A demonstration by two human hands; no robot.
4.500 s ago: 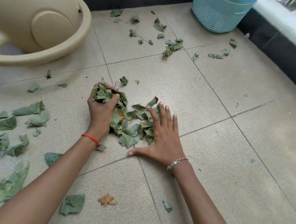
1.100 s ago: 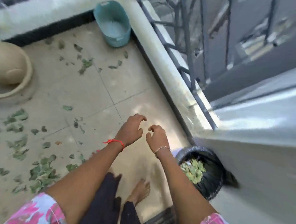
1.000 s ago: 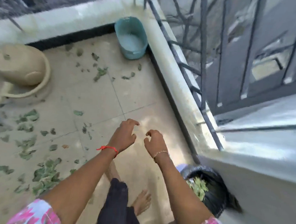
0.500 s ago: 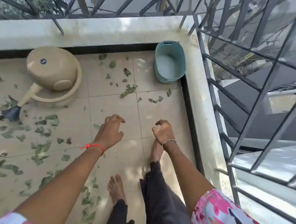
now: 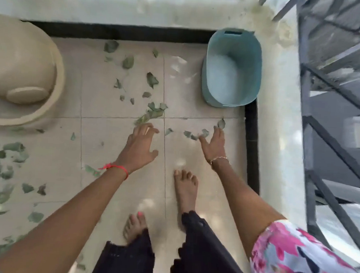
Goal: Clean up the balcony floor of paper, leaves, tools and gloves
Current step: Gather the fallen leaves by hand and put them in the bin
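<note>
— What does the head camera show?
— It looks steeply down at the tiled balcony floor (image 5: 114, 153). Both arms reach forward and down. The left hand (image 5: 139, 148), with a red thread (image 5: 118, 169) at its wrist, has its fingers (image 5: 149, 129) spread wide and slightly bent, holding nothing. The right hand (image 5: 213, 145) is flat with straight fingers, and it also holds nothing.
— And the leaves?
— Green leaves (image 5: 154, 111) lie scattered over the floor. There is a small heap just beyond the left hand, a few scraps beside the right hand's thumb, and more along the left edge. It is too blurred to tell whether the right hand touches any.
— What else is there?
— A blue basket (image 5: 206, 81) stands in the far right corner against the low wall (image 5: 279, 121). A beige watering can (image 5: 21, 63) sits at the far left. Two bare feet (image 5: 185, 189) stand under the arms.
— What has changed in the last half second?
— The view has tipped lower and closer to the floor. Both hands were clawed then. The right has now opened flat, and both have dropped toward the leaves near the basket.
</note>
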